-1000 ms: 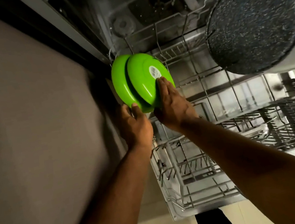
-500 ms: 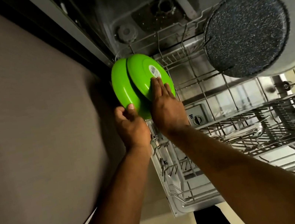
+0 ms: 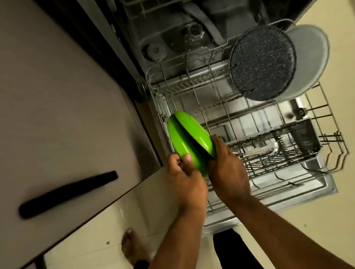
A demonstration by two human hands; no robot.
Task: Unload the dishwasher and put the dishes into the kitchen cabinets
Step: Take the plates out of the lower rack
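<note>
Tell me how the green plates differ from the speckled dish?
The green plates are bright green; the speckled dish is dark with pale flecks. The green plates are held by the left hand and right hand; the speckled dish stands in the rack. Both are round and on edge.

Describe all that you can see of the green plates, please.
Two round, glossy green plates, plastic by their look, stand on edge side by side, a dark gap between them. The left hand grips the lower rim of one, the right hand the other. They are over the left side of the pulled-out rack.
</note>
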